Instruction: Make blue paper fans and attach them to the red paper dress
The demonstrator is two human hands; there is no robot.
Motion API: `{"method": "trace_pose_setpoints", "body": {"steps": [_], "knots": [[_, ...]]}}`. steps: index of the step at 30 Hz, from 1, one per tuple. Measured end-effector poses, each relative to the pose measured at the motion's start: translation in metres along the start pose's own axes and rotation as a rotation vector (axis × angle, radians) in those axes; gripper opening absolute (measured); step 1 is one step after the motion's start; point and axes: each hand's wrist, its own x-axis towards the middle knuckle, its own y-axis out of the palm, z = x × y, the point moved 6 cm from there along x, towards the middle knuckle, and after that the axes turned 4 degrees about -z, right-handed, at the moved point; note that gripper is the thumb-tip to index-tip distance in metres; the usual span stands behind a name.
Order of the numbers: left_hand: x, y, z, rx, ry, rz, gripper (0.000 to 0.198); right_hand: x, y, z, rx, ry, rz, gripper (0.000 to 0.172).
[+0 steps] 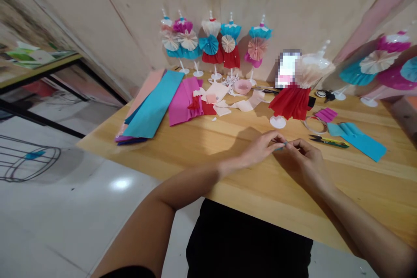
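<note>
My left hand [265,147] and my right hand [305,153] meet over the table, fingertips pinched together on a small blue piece of crepe paper [279,148]. Most of that piece is hidden by the fingers. Just behind my hands stands a small dress-form figure [314,69] with a cream top and a red pleated paper skirt. Right of my right hand lie yellow-green thread snips [329,140], a roll of clear tape [315,125], a magenta paper scrap [326,115] and a larger blue crepe paper strip [365,139].
Several dressed figures [210,45] line the wall, with more [381,61] at the right. Folded crepe paper sheets [156,108] lie at the left, beside magenta paper [184,103] and pale scraps [247,103]. A pink bowl [243,87] and a blurred phone [286,69] are behind. A wire basket [48,165] stands on the floor.
</note>
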Motion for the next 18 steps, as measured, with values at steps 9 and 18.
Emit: {"method": "trace_pose_setpoints", "body": {"steps": [9,18], "knots": [[-0.001,-0.002,0.007,-0.009,-0.052,-0.031,0.015,0.001,-0.002,0.006,-0.015,-0.058,-0.011,0.025],[-0.001,0.004,0.014,-0.146,-0.104,-0.017,0.019,-0.001,-0.004,0.013,-0.149,-0.236,-0.064,0.019]]}}
